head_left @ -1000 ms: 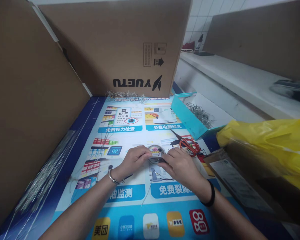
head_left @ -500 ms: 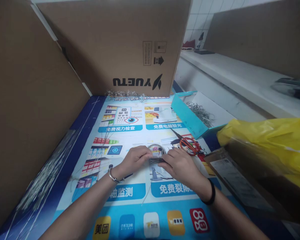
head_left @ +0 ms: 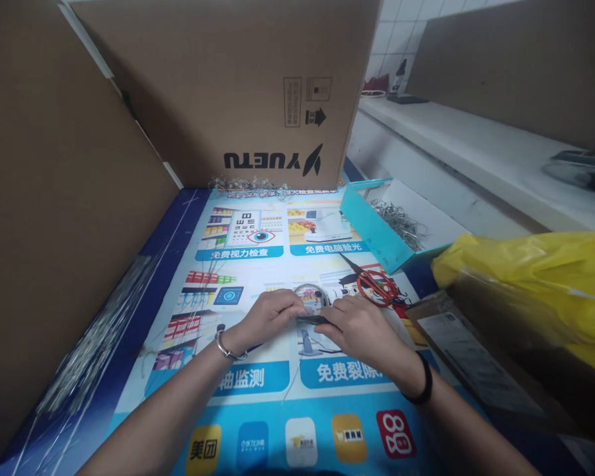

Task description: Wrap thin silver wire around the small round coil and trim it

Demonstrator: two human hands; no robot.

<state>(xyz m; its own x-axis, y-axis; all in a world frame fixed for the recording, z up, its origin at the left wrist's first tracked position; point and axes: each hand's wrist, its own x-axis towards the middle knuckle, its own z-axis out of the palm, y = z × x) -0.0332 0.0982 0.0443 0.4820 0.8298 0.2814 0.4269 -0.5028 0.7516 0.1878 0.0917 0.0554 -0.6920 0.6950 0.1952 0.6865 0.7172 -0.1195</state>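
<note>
My left hand [head_left: 268, 317] and my right hand [head_left: 357, 327] meet over the middle of a printed blue poster [head_left: 258, 390] that covers the table. Both are closed in a pinch on a small dark flat piece [head_left: 311, 320] held between their fingertips. Just behind the fingers lies a small round clear reel [head_left: 311, 295]. The left wrist wears a metal bracelet, the right a black band. What the dark piece is cannot be made out.
Red-handled scissors [head_left: 371, 285] lie right of the hands. A teal box [head_left: 377, 231] holds thin metal wires. Behind stands a big cardboard box [head_left: 228, 92], another cardboard wall on the left [head_left: 54, 211]. A yellow plastic bag [head_left: 535, 277] sits right, and wire bundles [head_left: 94, 344] lie left.
The hands stay pinched together in the same spot; only the view has shifted slightly.
</note>
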